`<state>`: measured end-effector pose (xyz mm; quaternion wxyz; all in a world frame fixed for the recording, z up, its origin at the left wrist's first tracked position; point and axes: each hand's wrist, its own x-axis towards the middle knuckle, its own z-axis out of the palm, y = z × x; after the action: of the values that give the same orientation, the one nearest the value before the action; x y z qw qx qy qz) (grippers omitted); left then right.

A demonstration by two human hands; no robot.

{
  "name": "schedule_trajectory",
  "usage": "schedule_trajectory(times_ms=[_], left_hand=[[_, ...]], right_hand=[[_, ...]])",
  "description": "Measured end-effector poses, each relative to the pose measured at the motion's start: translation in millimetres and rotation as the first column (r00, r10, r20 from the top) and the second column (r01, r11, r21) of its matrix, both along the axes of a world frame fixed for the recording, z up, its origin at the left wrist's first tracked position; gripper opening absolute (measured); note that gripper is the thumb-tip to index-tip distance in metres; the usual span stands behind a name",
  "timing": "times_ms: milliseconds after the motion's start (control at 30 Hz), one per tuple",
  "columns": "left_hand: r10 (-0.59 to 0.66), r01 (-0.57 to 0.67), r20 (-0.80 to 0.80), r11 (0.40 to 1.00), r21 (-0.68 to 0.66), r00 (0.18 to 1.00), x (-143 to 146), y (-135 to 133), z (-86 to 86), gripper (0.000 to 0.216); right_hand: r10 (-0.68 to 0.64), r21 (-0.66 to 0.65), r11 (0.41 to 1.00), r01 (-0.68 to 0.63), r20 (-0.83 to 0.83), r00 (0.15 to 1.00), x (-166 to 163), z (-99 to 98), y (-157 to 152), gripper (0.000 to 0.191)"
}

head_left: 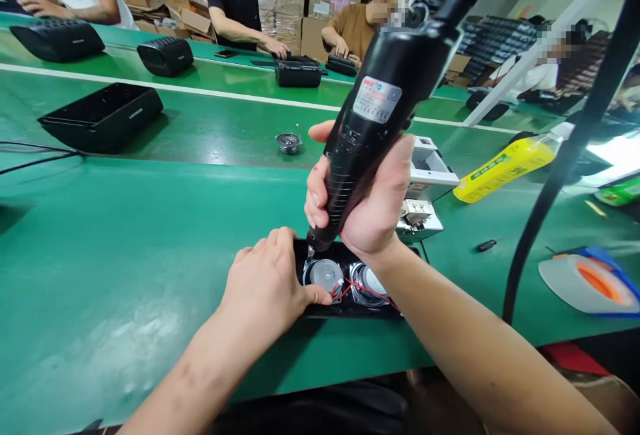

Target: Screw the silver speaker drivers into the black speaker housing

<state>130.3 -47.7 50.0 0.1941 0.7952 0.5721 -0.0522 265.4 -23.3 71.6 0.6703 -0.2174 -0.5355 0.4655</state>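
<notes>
My right hand (367,205) grips the electric screwdriver (373,125), tip down on the speaker housing (350,282); my left hand (265,285), fingers curled, presses the housing's left end.

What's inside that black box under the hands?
Inside the black box sit two round silver speakers joined by red wires. The screwdriver tip pokes in at the left speaker. The left hand covers the box's left end, so that part is hidden.
</notes>
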Motion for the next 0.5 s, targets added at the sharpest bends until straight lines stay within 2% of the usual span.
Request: schedule_trajectory(times_ms=[133, 500], left_hand=[[-0.005, 0.005, 0.002, 1.000, 0.002, 1.000, -1.4, -1.2, -1.9, 0.069], [-0.024, 0.023, 0.035, 0.999, 0.031, 0.999, -3.1, -2.4, -2.0, 0.068]], right_hand=[[-0.003, 0.017, 1.000, 0.003, -0.004, 1.000, -2.9, -4.1, 2.7, 0.062], [0.012, -0.048, 0.999, -0.011, 0.007, 1.000, -2.8, -7.5, 2.1, 0.057]])
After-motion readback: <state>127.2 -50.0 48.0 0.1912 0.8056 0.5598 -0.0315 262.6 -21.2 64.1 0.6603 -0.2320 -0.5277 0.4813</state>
